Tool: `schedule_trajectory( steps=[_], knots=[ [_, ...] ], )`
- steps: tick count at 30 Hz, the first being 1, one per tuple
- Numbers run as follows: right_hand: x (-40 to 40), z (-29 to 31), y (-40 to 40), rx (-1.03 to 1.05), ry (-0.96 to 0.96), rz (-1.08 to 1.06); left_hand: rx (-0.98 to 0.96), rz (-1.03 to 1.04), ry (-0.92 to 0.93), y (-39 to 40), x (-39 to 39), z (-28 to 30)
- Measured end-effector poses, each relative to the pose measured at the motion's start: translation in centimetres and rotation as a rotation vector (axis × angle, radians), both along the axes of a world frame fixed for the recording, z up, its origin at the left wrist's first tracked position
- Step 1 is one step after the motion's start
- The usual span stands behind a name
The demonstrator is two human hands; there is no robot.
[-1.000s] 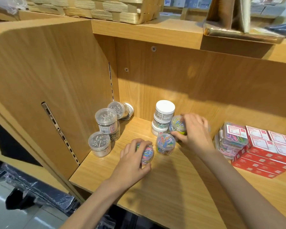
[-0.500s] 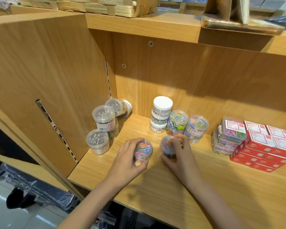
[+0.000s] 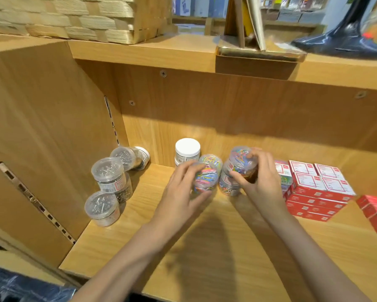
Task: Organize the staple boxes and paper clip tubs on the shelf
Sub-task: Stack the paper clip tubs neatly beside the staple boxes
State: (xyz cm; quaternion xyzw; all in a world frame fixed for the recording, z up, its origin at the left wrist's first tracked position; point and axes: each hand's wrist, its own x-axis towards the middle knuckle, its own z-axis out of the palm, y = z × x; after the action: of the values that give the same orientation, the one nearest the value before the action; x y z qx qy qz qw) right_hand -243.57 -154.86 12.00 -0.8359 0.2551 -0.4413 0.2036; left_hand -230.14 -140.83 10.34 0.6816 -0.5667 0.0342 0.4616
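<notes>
- Toward the back edge of the shelf (image 3: 205,258), mid-width: each hand has one tub of coloured paper clips.
- Left hand (image 3: 181,192) holds its tub (image 3: 205,182), fingers (image 3: 184,171) curled partway round the side. It sits in front of another colour tub (image 3: 211,160); can't tell if it's down yet.
- Right hand (image 3: 263,184) grips the other tub (image 3: 242,160), raised over a colour tub (image 3: 226,186) standing below. Looks like a stack, to keep colours together and save shelf depth.
- White-lid tub stack (image 3: 187,149) just left of them, against the back wall.
- Silver-clip tubs (image 3: 109,177) bunched at the left wall, one tipped in the back-left corner (image 3: 137,156). Not yet sorted.
- Red staple boxes (image 3: 314,190) stacked toward the right edge.
</notes>
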Motion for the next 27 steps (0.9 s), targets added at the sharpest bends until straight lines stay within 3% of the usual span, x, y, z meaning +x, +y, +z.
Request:
schedule_trajectory(
  steps=[5,10,12,16,23,27],
  knots=[
    [0.6,-1.2,0.1,-0.189,0.179,-0.171,-0.016,0.065,-0.165,-3.5,0.3,1.9],
    [-0.1,-1.4,-0.5,-0.324,0.400,-0.226,0.081,0.259,-0.591,-4.6,1.5,0.8],
    [-0.1,-1.5,-0.6,-0.311,0.415,-0.231,0.122,0.328,-0.667,-5.1,1.7,0.7],
    [-0.4,-1.5,-0.5,-0.273,0.384,-0.190,0.159,0.310,-0.636,-5.6,1.9,0.8],
    [-2.0,-1.6,1.9,-0.233,0.168,-0.080,0.057,0.212,-0.211,-2.4,0.9,-1.1],
    [-0.5,-2.4,3.5,-0.218,0.127,0.002,-0.031,0.165,-0.169,-0.7,1.1,-0.8]
  ],
)
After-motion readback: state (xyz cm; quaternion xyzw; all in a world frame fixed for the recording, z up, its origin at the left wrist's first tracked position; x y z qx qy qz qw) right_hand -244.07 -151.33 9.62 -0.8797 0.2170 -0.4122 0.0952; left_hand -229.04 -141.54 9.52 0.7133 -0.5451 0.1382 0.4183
